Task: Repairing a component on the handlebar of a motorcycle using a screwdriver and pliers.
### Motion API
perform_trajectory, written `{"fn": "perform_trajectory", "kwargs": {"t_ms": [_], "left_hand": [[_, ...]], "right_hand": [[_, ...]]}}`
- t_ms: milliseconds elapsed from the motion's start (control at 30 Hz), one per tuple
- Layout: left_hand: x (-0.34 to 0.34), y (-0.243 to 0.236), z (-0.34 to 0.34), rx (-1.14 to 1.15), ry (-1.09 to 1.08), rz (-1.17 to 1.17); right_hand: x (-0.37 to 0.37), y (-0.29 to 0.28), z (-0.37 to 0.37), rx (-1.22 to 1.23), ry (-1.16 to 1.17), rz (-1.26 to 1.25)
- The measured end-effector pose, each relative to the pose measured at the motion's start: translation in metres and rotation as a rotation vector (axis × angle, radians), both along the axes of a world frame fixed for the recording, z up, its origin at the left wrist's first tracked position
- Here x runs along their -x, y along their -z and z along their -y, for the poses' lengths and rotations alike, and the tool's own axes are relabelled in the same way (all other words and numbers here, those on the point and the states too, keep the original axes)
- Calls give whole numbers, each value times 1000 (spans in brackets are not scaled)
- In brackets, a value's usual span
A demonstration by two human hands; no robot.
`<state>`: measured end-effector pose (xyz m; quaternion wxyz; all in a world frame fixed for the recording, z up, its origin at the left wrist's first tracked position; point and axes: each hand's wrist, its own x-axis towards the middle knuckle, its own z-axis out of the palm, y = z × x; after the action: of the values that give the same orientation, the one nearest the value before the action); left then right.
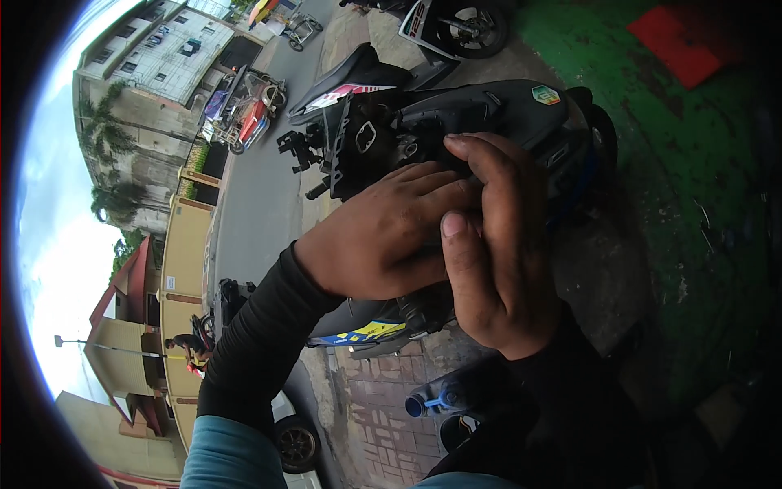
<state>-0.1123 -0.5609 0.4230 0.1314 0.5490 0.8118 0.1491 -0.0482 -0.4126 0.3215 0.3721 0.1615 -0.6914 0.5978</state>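
My left hand [391, 232] and my right hand [501, 261] meet in front of a dark scooter [489, 110]. The left hand is back up, its fingers bent and pressed together, their tips disappearing into the right palm. Around them the right hand curves, its thumb and forefinger stretched and standing apart. Whatever lies between the hands, if anything, is hidden. Just beyond the knuckles, the scooter has a black frame piece [349, 147] with cut-out holes and some exposed metal parts. Below my hands shows a blue and yellow body panel [358, 334].
A black part with a blue tube [440, 399] is below my right wrist. Another scooter [350, 81] stands beyond. Green-painted floor [586, 37] with a red piece [683, 45] lies right; brick paving [387, 399] below. Left, a road [257, 220] carries a tricycle [248, 114].
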Motion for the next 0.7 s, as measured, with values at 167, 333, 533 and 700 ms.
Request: {"fn": "perform_trajectory", "kwargs": {"t_ms": [167, 333, 533, 700], "left_hand": [[-1, 9, 5, -29, 59, -214], [-6, 4, 6, 90, 47, -110], [-5, 1, 1, 43, 31, -75], [-1, 6, 5, 24, 55, -121]], "right_hand": [[-5, 0, 0, -11, -17, -12], [-8, -2, -6, -1, -5, 25], [2, 0, -20, 54, 96, -102], [-13, -1, -39, 99, 154, 89]]}}
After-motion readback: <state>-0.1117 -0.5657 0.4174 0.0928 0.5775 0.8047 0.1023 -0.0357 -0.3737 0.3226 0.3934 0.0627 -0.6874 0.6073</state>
